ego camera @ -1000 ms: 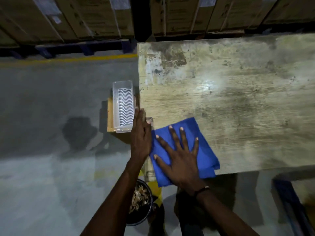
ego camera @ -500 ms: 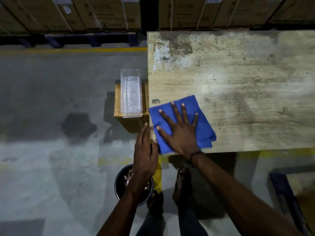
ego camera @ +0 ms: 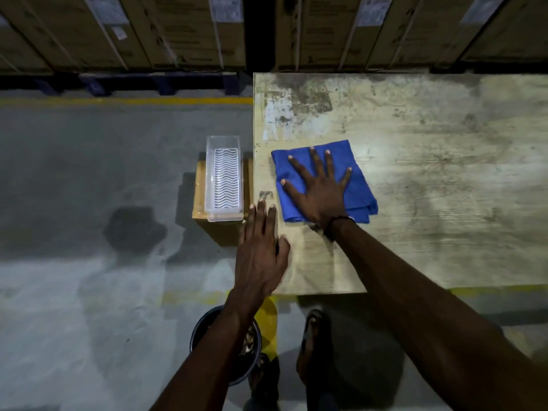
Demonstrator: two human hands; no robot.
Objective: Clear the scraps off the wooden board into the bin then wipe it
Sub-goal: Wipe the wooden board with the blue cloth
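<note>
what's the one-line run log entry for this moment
phase: wiping | right hand: flat on blue cloth | left hand: open at wooden board edge | bin: holds scraps

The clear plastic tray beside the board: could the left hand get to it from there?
Probably yes: the left hand lies open just short of the clear tray, with nothing between them.

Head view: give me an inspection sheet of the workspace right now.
Surface: wooden board, stained and worn; no scraps seen on it.
Job's things: blue cloth folded, flat on the board near its left edge; dark bin on the floor below, scraps inside.
Clutter: clear plastic tray on a brown box beside the board.
Hands: right hand spread flat on the cloth; left hand open at the board's left edge.
Cables: nothing seen.
Surroundings: concrete floor, yellow line, stacked cartons behind.
</note>
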